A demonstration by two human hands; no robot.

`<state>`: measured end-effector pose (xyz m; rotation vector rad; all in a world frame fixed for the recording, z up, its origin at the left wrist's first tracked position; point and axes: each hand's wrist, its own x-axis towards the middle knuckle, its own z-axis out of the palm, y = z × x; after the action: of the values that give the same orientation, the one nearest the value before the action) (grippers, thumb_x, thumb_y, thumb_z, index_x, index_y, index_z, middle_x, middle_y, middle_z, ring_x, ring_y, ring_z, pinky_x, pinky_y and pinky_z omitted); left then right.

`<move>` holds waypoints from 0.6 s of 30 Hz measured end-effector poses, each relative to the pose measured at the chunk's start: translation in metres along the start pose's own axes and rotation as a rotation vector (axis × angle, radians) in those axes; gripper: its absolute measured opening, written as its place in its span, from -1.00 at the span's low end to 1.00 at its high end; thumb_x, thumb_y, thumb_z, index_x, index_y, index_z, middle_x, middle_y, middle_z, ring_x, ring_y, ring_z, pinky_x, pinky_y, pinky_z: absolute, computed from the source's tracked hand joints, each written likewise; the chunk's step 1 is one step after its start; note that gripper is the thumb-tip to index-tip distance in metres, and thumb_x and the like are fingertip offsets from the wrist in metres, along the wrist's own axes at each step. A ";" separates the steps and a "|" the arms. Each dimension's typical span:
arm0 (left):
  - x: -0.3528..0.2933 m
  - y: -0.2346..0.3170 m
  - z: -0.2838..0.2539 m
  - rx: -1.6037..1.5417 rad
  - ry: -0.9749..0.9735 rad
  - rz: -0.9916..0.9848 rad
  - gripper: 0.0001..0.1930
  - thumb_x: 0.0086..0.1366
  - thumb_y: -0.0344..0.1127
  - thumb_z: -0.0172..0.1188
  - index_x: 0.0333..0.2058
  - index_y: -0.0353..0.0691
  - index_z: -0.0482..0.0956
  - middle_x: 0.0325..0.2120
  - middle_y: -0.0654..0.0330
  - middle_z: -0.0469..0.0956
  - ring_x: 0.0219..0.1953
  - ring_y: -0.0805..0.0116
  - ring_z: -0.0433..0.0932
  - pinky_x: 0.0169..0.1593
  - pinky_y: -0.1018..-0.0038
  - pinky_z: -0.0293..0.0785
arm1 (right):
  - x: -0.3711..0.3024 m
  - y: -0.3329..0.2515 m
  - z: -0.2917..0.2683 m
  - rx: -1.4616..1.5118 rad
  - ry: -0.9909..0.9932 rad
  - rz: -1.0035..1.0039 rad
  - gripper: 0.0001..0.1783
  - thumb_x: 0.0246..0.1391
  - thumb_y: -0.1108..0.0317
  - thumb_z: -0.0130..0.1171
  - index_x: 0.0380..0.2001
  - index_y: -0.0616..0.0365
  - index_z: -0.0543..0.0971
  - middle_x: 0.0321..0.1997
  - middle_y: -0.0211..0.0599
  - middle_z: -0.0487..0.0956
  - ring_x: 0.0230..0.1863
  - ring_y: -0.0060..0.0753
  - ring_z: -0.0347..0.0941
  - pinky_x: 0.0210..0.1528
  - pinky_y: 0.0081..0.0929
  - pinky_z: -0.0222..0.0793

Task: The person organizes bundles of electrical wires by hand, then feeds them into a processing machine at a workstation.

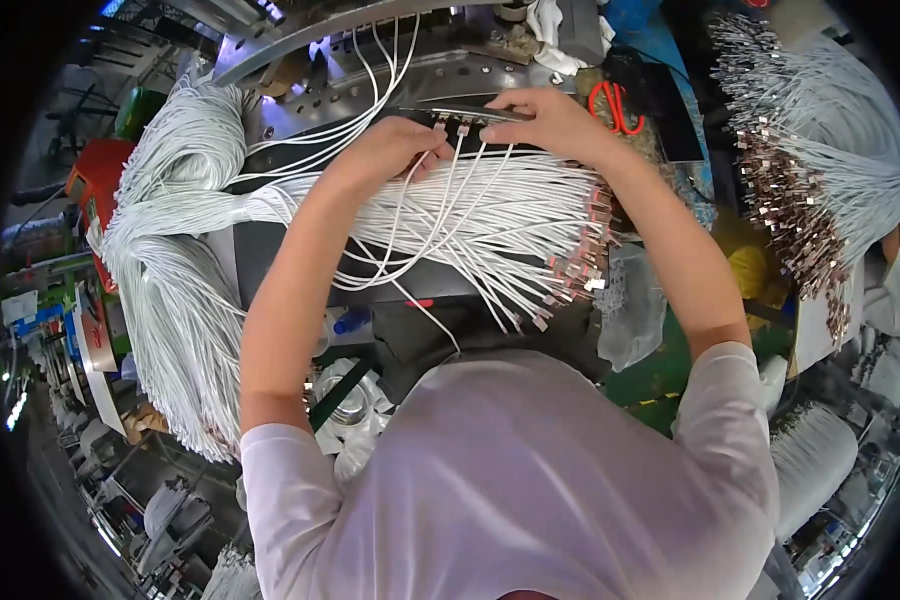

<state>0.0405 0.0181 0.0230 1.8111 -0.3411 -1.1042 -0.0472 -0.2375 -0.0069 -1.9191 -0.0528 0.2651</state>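
At the far side of the work surface, my left hand (pixel 398 148) pinches the end of a white cable (pixel 402 200) at its small connector. My right hand (pixel 542 122) is closed on the right end of a narrow dark strip (pixel 465 112), with its thumb in front and index finger behind. Between the hands, a small connector (pixel 463 131) on another white cable sits against the strip. Several loose cables loop down from there. Below my hands, a thick bundle of white cables (pixel 470 195) lies across the surface, its copper-coloured connector ends (pixel 595 225) fanned out to the right.
Coiled white cables (pixel 175 150) hang over the left side. A perforated metal machine plate (pixel 440 75) stands beyond my hands. Red-handled scissors (pixel 617 108) lie to the right, near a clear plastic bag (pixel 632 305). Another cable bundle (pixel 820 140) with connectors sits at the far right.
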 end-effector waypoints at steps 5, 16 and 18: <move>0.010 0.007 -0.019 1.098 0.649 0.473 -0.73 0.42 -0.12 0.21 -0.31 -0.20 0.71 -0.51 0.15 0.60 -0.49 0.16 0.56 -0.33 0.34 0.52 | 0.021 -0.008 0.001 -0.684 0.329 -0.270 -0.68 0.22 0.14 0.33 -0.12 0.15 0.71 -0.31 -0.26 0.63 -0.26 -0.22 0.56 -0.15 -0.30 0.43; 0.080 0.025 -0.055 1.215 0.752 0.539 -0.61 0.42 -0.02 0.10 -0.35 -0.23 0.66 -0.44 -0.01 0.67 -0.33 -0.06 0.67 -0.16 0.08 0.58 | 0.150 -0.050 -0.006 -0.665 0.709 -0.490 -0.65 0.22 0.14 0.24 -0.09 0.18 0.66 -0.13 0.03 0.60 -0.04 0.13 0.52 0.07 -0.07 0.40; 0.066 0.030 -0.058 1.050 0.693 0.745 -0.62 0.40 -0.03 0.11 -0.36 -0.25 0.67 -0.43 -0.05 0.67 -0.32 -0.10 0.67 -0.14 0.05 0.57 | 0.156 -0.051 -0.005 -0.668 0.724 -0.483 -0.63 0.22 0.12 0.24 -0.08 0.18 0.65 -0.11 0.04 0.60 -0.03 0.15 0.51 0.08 -0.06 0.40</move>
<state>0.1307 -0.0058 0.0205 2.4509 -1.1815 0.3558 0.1107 -0.1985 0.0172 -2.4675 -0.1290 -0.8721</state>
